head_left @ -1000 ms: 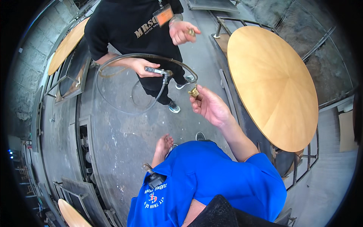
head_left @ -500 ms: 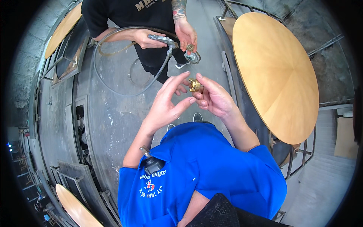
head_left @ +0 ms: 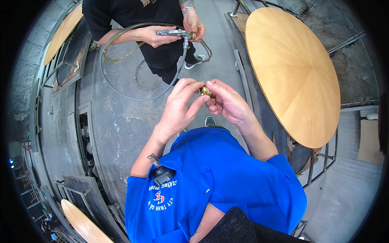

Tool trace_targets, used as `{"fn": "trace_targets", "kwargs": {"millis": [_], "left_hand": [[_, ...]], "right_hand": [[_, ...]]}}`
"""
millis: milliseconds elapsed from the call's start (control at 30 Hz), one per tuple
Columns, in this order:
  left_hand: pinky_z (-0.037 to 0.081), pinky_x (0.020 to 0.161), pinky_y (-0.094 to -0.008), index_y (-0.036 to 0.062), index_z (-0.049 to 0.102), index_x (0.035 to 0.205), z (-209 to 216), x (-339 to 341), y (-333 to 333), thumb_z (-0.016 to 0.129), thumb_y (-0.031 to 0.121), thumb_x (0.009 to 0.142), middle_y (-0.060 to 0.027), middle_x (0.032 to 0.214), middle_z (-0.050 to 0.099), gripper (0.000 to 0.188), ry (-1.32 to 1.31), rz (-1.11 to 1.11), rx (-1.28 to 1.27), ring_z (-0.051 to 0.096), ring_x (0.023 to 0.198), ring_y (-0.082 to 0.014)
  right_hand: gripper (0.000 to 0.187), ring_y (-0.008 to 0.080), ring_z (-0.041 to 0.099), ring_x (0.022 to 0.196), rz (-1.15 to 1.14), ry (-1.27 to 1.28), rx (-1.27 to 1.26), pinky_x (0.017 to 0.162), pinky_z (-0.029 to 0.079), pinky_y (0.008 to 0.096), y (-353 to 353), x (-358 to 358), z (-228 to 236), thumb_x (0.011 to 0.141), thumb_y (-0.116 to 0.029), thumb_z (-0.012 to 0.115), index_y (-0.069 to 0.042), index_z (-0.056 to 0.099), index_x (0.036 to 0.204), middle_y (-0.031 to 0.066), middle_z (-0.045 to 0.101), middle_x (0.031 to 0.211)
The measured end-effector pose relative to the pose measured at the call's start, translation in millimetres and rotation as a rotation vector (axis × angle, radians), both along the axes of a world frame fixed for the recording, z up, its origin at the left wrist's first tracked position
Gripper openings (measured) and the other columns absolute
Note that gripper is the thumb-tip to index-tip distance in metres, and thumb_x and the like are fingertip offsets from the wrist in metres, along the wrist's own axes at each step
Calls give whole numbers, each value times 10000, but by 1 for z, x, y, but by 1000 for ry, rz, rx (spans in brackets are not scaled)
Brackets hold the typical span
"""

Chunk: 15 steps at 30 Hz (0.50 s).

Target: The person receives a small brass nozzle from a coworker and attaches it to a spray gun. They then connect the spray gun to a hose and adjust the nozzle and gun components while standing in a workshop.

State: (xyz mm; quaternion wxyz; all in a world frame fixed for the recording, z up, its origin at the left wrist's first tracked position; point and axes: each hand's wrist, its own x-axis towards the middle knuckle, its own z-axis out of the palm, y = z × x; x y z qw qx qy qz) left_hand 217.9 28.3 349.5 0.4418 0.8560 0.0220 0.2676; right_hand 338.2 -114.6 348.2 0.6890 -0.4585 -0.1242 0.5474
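Between my two hands, in front of my chest, is a small brass spray-gun nozzle cap [head_left: 206, 91]. My right hand [head_left: 230, 104] pinches it from the right with thumb and fingers. My left hand [head_left: 177, 106] closes on its left side, thumb and fingertips against the brass. The fingers partly cover the cap. Across from me, a person in black grips a metal spray gun [head_left: 175, 32] with one hand [head_left: 156, 37]. That person's other hand [head_left: 194, 25] is at the gun's front end, on a brass part.
A grey hose [head_left: 178, 71] hangs in a loop from the spray gun. On my right, a large round wooden tabletop [head_left: 293, 77] rests on a dark metal rack. More wooden tops lie at lower left [head_left: 83, 222] and upper left [head_left: 63, 34]. Metal frames [head_left: 77, 194] stand on the left.
My left hand has closed from spread fingers onto the brass nozzle cap. The other person's free hand has brought its brass part up to the front of the spray gun.
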Motion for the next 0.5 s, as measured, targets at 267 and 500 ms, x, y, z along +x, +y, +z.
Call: {"fn": "trace_targets", "kwargs": {"millis": [267,500], "left_hand": [[504,821,-396,0,643,1168,4,2,-3,824,119,758,-142,1047,626,464,-194,94,204,620,943,-316],[487,834,-398,2,584,1269,4,4,-3,841,129,740,-148,1066,637,602,-236,133,253,616,965,-313]], "right_hand": [[256,96,596,640,-12,50,37,557,486,229,0,-1,3,1052,-286,469,-70,590,1118,16,618,830],[340,111,623,725,35,35,94,611,495,248,3,2,0,1056,-273,432,-39,617,1218,66,679,938]]}}
